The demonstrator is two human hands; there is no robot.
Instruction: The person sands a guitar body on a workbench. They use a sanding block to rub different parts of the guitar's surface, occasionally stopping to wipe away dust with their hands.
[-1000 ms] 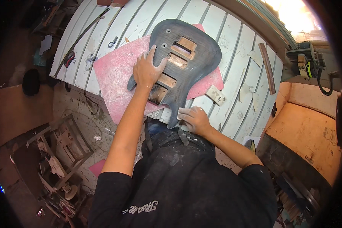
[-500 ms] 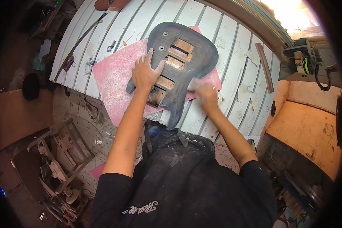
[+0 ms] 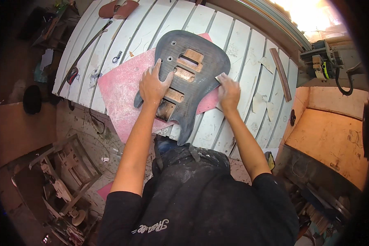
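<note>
A dark grey electric guitar body [image 3: 209, 61] with bare-wood cavities lies on a pink dusty sheet [image 3: 119, 90] on a white slatted table [image 3: 244, 45]. My left hand [image 3: 153, 84] rests on the body's left side, fingers and thumb spread, steadying it. On the other side, my right hand [image 3: 229, 92] pinches a small pale piece of sandpaper [image 3: 221, 77] against the curved right edge. Most of that piece is hidden by the fingers. Pale dust coats both hands.
A brown wooden strip [image 3: 281, 74] and torn pale scraps [image 3: 258, 102] lie at the table's right. Toward the left are a long dark strip [image 3: 84, 51] and a red-black tape measure [image 3: 72, 76]. Reddish-brown pieces [image 3: 119, 9] sit at the far edge. A wooden frame [image 3: 76, 164] stands lower left.
My right hand has moved up along the guitar body's right edge with the sandpaper. My left hand keeps its place on the body. The whole view has shifted slightly.
</note>
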